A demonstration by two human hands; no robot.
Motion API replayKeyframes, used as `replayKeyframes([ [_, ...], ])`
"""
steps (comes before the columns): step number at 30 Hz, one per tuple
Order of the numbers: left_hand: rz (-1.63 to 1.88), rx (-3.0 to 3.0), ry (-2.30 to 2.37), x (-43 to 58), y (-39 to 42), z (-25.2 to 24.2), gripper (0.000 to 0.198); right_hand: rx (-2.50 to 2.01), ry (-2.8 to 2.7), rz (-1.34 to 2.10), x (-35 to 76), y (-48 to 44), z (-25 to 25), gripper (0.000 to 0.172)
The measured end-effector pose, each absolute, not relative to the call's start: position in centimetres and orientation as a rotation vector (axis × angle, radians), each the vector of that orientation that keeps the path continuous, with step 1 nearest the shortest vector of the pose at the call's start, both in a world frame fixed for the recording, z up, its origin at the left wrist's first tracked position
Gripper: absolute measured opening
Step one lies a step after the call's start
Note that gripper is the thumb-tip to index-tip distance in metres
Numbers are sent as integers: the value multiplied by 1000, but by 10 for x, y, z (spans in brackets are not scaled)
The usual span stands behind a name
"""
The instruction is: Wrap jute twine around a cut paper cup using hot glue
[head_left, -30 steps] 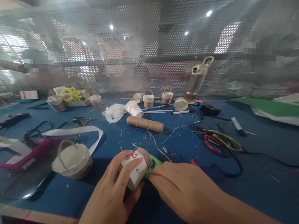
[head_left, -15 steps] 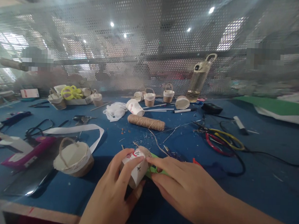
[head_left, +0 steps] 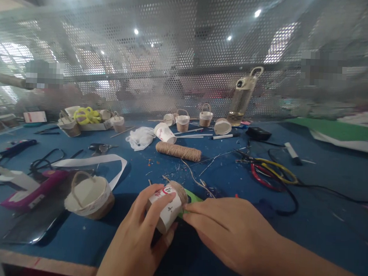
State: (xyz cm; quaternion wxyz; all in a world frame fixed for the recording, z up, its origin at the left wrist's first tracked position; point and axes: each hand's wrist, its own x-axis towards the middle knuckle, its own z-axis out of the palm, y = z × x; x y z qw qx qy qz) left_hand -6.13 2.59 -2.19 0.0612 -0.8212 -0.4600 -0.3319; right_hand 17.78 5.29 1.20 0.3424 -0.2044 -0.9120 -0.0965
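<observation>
The left hand (head_left: pixel 134 233) is seen over the near edge of the bench (head_left: pixel 49 263), back turned upward, its wrist passed across that edge. Its fingers (head_left: pixel 158 212) are bent and slightly spread, and the thumb (head_left: pixel 168 236) is brought round below them in a closed grip. The right hand (head_left: pixel 229 225) is set near it, knuckles raised, fingertips bunched and pointed leftward. The bare right forearm (head_left: pixel 307 257) is slanted in from the bench's right side.
</observation>
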Motion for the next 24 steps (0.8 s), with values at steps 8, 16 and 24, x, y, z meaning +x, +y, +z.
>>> replayKeyframes([
  [8, -1015, -2570, -1302, -63, 24, -17, 51, -624, -2339, -104, 180, 56, 16, 18],
  [16, -957, -2656, -1268, -59, 20, -12, 50, -685, -2400, -18, 183, 62, 20, 26],
  [24, -966, -2667, -1292, -59, 17, -13, 47, -596, -2515, 191, 185, 64, 21, 50],
])
